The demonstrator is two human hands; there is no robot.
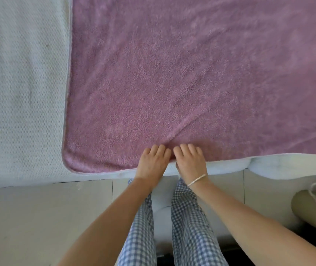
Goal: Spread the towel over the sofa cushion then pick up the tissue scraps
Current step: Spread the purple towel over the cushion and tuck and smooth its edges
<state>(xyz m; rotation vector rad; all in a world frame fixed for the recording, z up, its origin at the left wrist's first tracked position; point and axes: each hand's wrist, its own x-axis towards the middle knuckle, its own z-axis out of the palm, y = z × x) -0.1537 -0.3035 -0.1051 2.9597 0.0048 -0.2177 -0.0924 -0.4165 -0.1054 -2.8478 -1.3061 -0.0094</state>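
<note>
- Two hands lie side by side at the near edge of the towel (191, 77), their index fingers almost touching.
- Left hand (153, 162) rests palm down on the pink pile, fingers (156, 149) curled slightly and close together; it presses on the cloth, and whether it pinches any of it cannot be told.
- Right hand (190, 160) lies the same way just beside it, fingers held together on the towel, the heel of the hand over the pale edge of the cushion; a thin bracelet (197, 179) circles its wrist.
- From the spot just beyond the fingertips, a few shallow creases fan out across the towel, up and to the right.
- Beyond the hands the towel stretches away, filling most of the view; its rounded near-left corner sits left of the left hand, and its near hem runs off to the right past the right hand.
- Under the towel, the sofa cushion (287, 164) shows as a pale strip along the near edge.
- Left of the towel a white knitted cover (21, 89) lies bare, touching the towel's left hem.
- Below the cushion edge are the tiled floor (44, 214) and the person's checked trousers (189, 227), between the two forearms.
- At the far right on the floor stands a pale rounded container (306, 206), partly cut off and blurred.
- One small whitish fleck (79, 186) lies on the floor near the cushion edge, well left of the left hand; too small to identify.
</note>
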